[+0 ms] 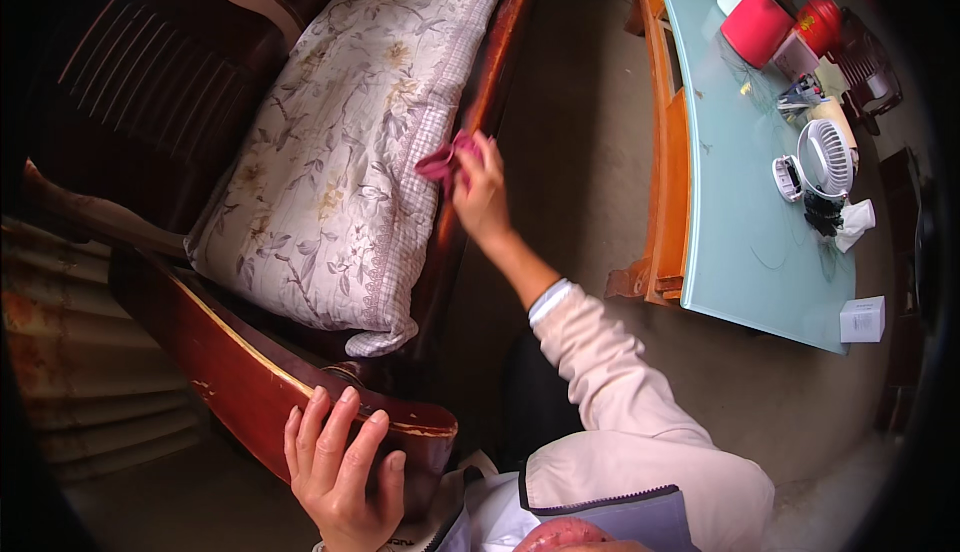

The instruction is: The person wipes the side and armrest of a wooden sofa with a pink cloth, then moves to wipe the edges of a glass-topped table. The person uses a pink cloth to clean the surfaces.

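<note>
My right hand (481, 190) grips a crumpled dark pink cloth (448, 159) at the front edge of a dark wooden sofa. The cloth lies against the sofa's front rail (496, 56), beside the checked border of a floral seat cushion (330, 162). My left hand (341, 469) is at the near end of the sofa's reddish wooden armrest (247, 368), fingers spread and nothing in them. Its fingertips reach over the armrest's worn edge; whether they press on it I cannot tell.
To the right stands a glass-topped wooden table (739, 252). On it are a white fan (825, 158), a pink container (757, 25), pens (801, 94), a black brush-like item (823, 214), a tissue (855, 224) and a white box (862, 319). A curtain (97, 372) hangs left.
</note>
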Demonstrator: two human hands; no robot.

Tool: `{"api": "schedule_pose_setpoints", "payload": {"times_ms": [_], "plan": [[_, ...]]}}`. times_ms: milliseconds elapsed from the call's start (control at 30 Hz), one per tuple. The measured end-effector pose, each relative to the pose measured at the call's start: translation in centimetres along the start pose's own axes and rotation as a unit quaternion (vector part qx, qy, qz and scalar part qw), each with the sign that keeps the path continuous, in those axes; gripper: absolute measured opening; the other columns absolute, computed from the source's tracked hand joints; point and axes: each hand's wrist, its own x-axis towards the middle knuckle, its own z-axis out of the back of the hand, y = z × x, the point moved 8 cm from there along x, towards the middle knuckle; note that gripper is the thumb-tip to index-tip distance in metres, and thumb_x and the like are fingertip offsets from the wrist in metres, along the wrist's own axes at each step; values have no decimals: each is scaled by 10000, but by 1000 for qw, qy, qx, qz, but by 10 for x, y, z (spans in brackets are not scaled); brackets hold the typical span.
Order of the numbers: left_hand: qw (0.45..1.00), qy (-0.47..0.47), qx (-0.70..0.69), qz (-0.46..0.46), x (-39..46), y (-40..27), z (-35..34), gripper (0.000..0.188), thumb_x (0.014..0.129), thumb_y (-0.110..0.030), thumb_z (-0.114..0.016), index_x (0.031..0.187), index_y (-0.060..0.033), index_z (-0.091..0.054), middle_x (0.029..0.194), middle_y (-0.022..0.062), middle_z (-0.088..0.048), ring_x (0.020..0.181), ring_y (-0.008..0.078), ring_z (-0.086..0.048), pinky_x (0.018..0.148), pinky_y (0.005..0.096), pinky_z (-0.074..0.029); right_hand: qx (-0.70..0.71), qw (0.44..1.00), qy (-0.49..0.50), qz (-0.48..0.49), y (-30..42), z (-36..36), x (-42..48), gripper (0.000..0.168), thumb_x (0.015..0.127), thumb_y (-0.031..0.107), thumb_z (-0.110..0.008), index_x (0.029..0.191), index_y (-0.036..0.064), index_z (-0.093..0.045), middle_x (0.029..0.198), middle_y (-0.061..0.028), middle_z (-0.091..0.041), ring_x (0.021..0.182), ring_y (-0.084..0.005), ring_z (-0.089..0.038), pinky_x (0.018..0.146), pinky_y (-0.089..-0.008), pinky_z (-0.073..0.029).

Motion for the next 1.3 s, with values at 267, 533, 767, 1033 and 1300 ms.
{"api": "schedule_pose_setpoints", "payload": {"times_ms": [267,533,767,1033,1300], "plan": [[1000,0,6,-9,3,-5,-3,334,855,-103,-681,1180,-32,-715,1361,193,-657,1353,456,-542,1175,596,-345,110,988,109,-15,120,39,-161,251,820,-34,-689,1065,-85,-676,1571,-307,-419,1512,-562,-267,1229,-573,-290],[1000,-10,6,-1,0,-3,-2,321,848,-112,-687,1156,-31,-725,1339,188,-672,1348,456,-548,1168,600,-355,58,993,93,33,61,19,-89,320,867,-32,-671,1184,7,-687,1530,-244,-491,1479,-516,-361,1213,-543,-349],[1000,1,-12,-6,2,-2,0,317,867,-141,-685,1165,-42,-735,1360,188,-668,1358,457,-546,1173,599,-346,-91,994,21,56,-58,-10,83,303,895,54,-653,1188,56,-731,1398,-240,-602,1348,-532,-485,1177,-529,-396],[1000,4,-21,-7,2,2,-1,296,911,-161,-671,1171,-31,-729,1366,189,-666,1362,457,-546,1171,598,-347,-78,996,-2,32,-13,-4,17,369,870,15,-620,1233,-2,-685,1478,-262,-527,1383,-537,-451,1188,-531,-383],[1000,1,-5,-19,-1,-1,-3,321,918,-135,-654,1207,-5,-705,1365,208,-657,1361,462,-535,1179,586,-346,90,992,85,7,126,38,-158,361,856,-27,-674,1213,-85,-669,1554,-281,-438,1510,-534,-292,1245,-549,-289]]}}
